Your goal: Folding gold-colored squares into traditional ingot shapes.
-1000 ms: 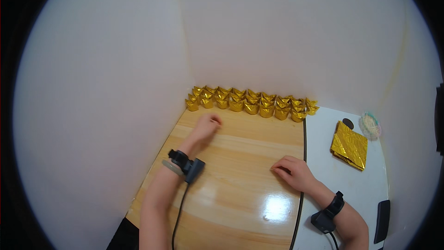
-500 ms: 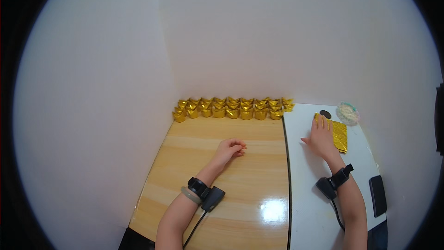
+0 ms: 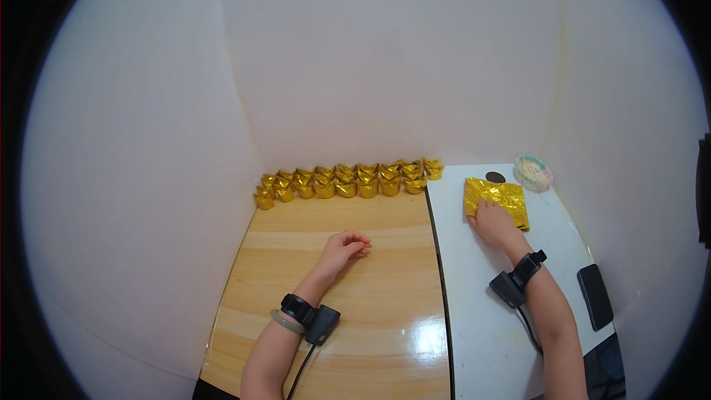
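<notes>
A stack of gold foil paper lies on the white surface to the right. My right hand is closed at its near left corner, with the fingertips on top and the thumb at the edge. How many sheets it grips cannot be made out. My left hand hovers over the wooden board with its fingers curled together and nothing visible in them. Folded gold foil ingots stand in close rows along the back of the board, well beyond the left hand.
A dark round disc lies just behind the foil stack. Beside it stands a clear round container of thin pale sticks. A black phone rests near the right edge. White walls enclose the back and sides of the wooden board.
My right hand has shifted from the far left edge of the foil stack to its near left corner, uncovering more of the stack. The whole view has turned slightly right; my left hand stays curled.
</notes>
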Motion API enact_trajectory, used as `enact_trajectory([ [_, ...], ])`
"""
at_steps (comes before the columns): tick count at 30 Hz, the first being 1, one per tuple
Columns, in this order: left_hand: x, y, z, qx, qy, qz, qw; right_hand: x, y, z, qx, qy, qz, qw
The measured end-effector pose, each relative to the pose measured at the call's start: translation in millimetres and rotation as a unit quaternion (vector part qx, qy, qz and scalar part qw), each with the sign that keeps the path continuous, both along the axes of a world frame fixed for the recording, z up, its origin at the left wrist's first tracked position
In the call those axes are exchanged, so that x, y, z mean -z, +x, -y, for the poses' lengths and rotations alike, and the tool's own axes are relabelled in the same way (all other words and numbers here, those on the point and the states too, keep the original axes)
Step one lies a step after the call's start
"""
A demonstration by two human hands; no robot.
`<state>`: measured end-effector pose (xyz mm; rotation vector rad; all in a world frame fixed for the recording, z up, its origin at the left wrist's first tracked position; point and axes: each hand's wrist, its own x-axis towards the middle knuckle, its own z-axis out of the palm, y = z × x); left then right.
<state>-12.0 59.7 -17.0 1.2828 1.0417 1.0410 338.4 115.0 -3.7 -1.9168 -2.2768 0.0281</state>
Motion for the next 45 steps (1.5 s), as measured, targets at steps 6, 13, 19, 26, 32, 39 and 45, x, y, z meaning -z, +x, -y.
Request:
enact_trajectory([
  [6,3.8,-3.9,-0.1,-0.001,0.001,-0.002,1.0,-28.0,4.5,-0.1,-0.018,-0.061,-0.007,0.998],
  [13,2.0,-0.1,-1.0,0.004,0.005,-0.003,1.0,-27.5,41.1,-14.8,-0.048,0.072,-0.17,0.982],
  [19,3.7,-4.6,0.0,0.005,0.008,-0.017,1.0,-59.7,6.8,-0.8,-0.077,0.156,-0.405,0.897],
  [26,1.6,-2.8,0.8,0.01,0.007,-0.014,1.0,-64.5,-0.4,11.2,-0.122,0.462,-0.2,0.855],
  [32,2.8,-3.3,-0.4,0.018,0.019,-0.027,0.999,-56.4,14.8,7.5,-0.12,0.337,-0.09,0.93],
  [39,5.5,-4.7,-1.6,0.024,0.02,-0.025,0.999,-49.5,25.6,1.9,-0.072,0.06,-0.121,0.988],
  [45,-5.1,-1.1,5.1,0.036,0.022,-0.031,0.999,-75.0,2.0,19.3,-0.08,0.017,-0.432,0.898],
])
